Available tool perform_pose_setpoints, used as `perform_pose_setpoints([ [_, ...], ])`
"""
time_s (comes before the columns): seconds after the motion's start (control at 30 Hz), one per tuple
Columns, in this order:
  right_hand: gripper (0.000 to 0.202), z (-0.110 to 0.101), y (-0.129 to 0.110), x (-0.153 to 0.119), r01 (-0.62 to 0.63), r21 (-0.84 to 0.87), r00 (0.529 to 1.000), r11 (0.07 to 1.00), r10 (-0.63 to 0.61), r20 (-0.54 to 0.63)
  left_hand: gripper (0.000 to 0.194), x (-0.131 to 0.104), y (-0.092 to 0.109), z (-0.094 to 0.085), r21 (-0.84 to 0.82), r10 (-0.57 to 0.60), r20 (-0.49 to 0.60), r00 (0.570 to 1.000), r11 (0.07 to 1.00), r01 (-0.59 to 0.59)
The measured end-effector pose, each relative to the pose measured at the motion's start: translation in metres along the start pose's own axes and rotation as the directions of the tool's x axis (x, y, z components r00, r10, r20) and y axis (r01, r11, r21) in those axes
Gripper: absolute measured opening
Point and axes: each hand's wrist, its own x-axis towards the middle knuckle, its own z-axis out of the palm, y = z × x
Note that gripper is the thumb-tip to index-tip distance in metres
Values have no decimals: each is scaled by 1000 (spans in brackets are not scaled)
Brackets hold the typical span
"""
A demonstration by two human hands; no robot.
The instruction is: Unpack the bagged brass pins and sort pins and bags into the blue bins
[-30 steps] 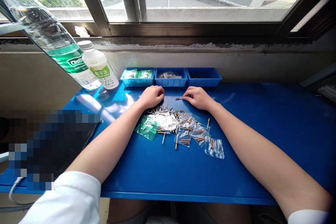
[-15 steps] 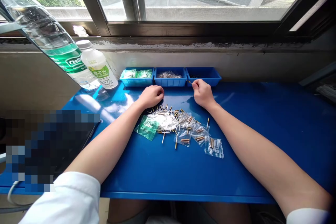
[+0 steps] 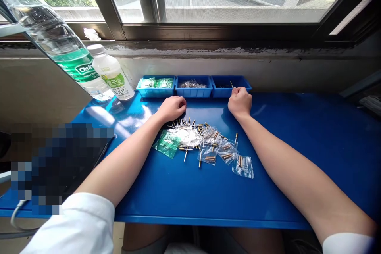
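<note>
My right hand [image 3: 240, 101] is closed at the front of the right blue bin [image 3: 218, 92], pinching a thin metal pin [image 3: 231, 84] whose tip points up over the bin. Dark slender pieces lie inside that bin. On the table my left hand [image 3: 172, 108] rests with its fingers curled, just behind the pile; the inside of its grip is hidden. The pile holds loose brass-and-silver pins [image 3: 186, 154], clear bags with brass-coloured pins [image 3: 210, 158] and a green bag [image 3: 168, 144]. One clear bag [image 3: 243, 166] lies at the pile's right end.
Beside the right bin stand a middle bin [image 3: 195, 93] of small clear bags and a left bin [image 3: 154, 93] of green packets. A white bottle [image 3: 116, 77] and a large water bottle [image 3: 68, 55] stand at the back left. The window wall [image 3: 282, 71] bounds the table's rear.
My right hand has moved right along the front of the right bin, and the pin in it now points up. My left hand and the pile have stayed in place.
</note>
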Motion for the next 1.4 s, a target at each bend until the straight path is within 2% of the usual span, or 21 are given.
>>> perform_pose_setpoints([
  [0.2, 34, -1, 1, 1, -20, 3, 999, 1000, 20, 45, 20, 0, -1, 0, 2, 13, -4, 1000, 1000, -13],
  [0.57, 32, 0, 0, 1, 8, -9, 999, 1000, -8, 37, 21, 0, -1, 0, 11, 15, -1, 1000, 1000, -15],
  [0.77, 38, 1, 3, 2, 39, 8, 999, 999, -40, 19, 20, 0, -1, 1, 7, 10, 2, 1000, 1000, -10],
  [1.17, 39, 0, 0, 2, 59, -1, 998, 998, -59, 26, 20, 0, -2, 1, 0, 3, -3, 1000, 1000, -3],
  [1.27, 43, 0, 0, 1, 112, 1, 993, 994, -112, 31, 20, 0, -1, 1, 1, 1, 0, 1000, 1000, -1],
  [1.4, 47, -1, 0, -3, 267, 79, 958, 960, -273, 83, 19, 0, -1, 1, -7, 10, -8, 1000, 1000, -11],
])
